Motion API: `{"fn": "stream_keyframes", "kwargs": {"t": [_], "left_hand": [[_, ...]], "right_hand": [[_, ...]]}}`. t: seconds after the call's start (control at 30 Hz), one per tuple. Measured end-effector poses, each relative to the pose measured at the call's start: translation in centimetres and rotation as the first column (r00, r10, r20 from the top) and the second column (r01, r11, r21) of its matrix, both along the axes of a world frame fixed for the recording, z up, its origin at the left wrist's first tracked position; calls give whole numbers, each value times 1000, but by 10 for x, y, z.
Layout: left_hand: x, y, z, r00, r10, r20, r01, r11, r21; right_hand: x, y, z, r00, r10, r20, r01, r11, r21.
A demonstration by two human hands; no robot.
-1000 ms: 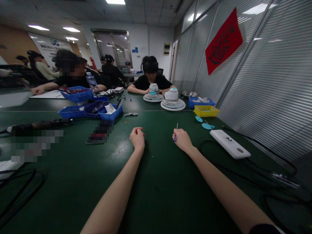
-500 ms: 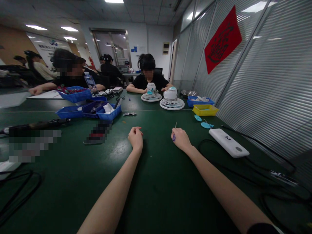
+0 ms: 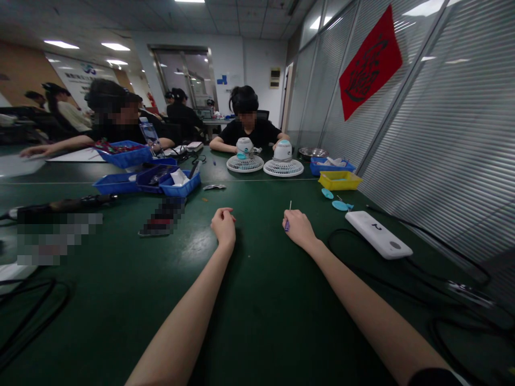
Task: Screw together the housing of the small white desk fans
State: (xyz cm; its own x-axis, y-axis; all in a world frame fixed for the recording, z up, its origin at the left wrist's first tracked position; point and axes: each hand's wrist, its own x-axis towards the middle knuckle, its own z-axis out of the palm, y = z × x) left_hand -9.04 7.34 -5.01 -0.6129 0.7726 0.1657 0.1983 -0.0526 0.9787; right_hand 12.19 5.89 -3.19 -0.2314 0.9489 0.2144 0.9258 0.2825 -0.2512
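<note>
My right hand (image 3: pixel 296 227) rests on the green table (image 3: pixel 257 300) and grips a small screwdriver (image 3: pixel 288 213) with a purple handle, its thin shaft pointing up. My left hand (image 3: pixel 224 225) lies a short way to its left, fingers curled into a loose fist with nothing seen in it. Both forearms stretch across the table toward me. Two small white fan heads (image 3: pixel 282 160) lie face down at the far side, in front of a seated person (image 3: pixel 246 124).
A white power bank (image 3: pixel 378 234) with black cables lies right of my right hand. A yellow tray (image 3: pixel 340 180) and teal parts (image 3: pixel 340 205) sit beyond it. Blue bins (image 3: pixel 161 179) stand at the left. Other people sit at the far left. A blinds-covered glass wall runs along the right.
My hands have stayed nearly still. The person across the table has shifted the left fan head a little to the left.
</note>
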Motion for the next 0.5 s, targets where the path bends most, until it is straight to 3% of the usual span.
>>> {"fn": "stream_keyframes", "kwargs": {"t": [0.5], "left_hand": [[1,1,0,1000,-2,-2,2,1000,4]], "right_hand": [[-2,2,-1,999,-23,26,23,1000,-8]]}}
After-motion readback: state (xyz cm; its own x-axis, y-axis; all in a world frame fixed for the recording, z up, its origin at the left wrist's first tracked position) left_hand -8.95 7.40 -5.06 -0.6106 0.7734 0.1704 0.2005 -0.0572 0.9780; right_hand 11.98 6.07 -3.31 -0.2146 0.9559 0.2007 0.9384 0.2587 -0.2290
